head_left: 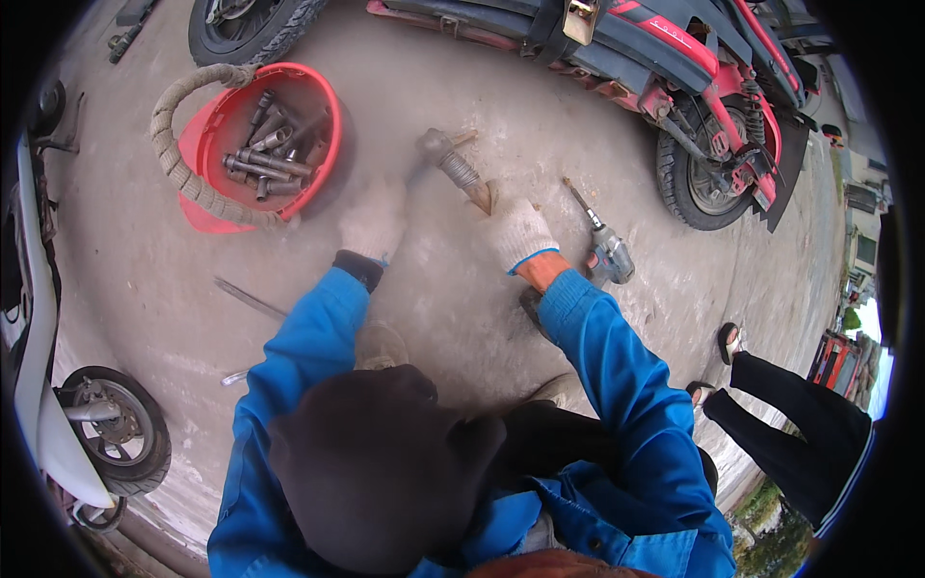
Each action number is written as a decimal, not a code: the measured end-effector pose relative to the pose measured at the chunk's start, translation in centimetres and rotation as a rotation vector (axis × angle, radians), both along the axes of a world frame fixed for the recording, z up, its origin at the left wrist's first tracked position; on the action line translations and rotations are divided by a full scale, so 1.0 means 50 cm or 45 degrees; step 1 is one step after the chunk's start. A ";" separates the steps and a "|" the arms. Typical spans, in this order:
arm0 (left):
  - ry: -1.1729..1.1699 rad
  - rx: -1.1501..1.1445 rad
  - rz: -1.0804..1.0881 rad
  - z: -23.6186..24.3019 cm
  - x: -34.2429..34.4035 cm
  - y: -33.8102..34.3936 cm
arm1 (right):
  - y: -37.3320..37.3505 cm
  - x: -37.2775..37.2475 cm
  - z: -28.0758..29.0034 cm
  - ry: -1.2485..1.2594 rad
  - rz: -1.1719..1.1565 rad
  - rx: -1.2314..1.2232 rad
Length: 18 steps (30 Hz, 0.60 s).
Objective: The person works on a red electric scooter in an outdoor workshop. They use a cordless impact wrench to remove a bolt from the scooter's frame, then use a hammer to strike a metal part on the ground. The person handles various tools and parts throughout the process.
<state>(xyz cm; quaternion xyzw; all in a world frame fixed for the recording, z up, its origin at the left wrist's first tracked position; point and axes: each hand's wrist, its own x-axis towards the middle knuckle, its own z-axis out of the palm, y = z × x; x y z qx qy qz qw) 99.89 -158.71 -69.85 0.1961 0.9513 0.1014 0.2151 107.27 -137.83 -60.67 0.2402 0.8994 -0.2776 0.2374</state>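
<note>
My right hand [520, 234], in a white knitted glove with a blue cuff edge, is closed on the lower end of a ribbed metal tube [462, 176] that slants up and left. A rounded dark end [434, 144] sits at the tube's top, with a short brownish piece beside it. My left hand [374, 228], also gloved, is smeared by motion to the left of the tube. A dark blurred streak runs from it toward the rounded end; its fingers cannot be made out. Right of my right hand, a cordless power tool [612, 256] with a long bit lies on the concrete.
At the upper left stands a red bucket [334, 125] with a wrapped handle, holding several metal tubes [270, 164]. A red motorcycle [689, 58] is at the upper right, a white one [43, 337] at the left. Another person's legs [795, 424] are at the right.
</note>
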 end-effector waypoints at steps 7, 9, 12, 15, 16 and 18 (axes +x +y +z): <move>-0.031 0.091 -0.019 -0.005 0.003 0.008 | -0.002 -0.005 0.201 0.493 -0.166 -0.116; -0.061 0.074 -0.008 -0.001 0.012 -0.004 | -0.012 -0.013 0.275 0.891 -0.144 -0.083; -0.039 0.065 -0.005 0.009 0.002 -0.012 | -0.013 -0.024 0.285 1.391 -0.139 -0.139; -0.047 0.068 -0.003 0.027 -0.002 -0.002 | -0.007 0.002 0.174 0.834 -0.092 -0.119; -0.054 0.063 -0.003 0.035 0.000 -0.003 | -0.010 0.010 0.128 0.500 0.006 -0.057; -0.040 0.018 0.012 0.016 0.014 0.040 | 0.032 0.000 -0.003 -0.029 0.091 0.134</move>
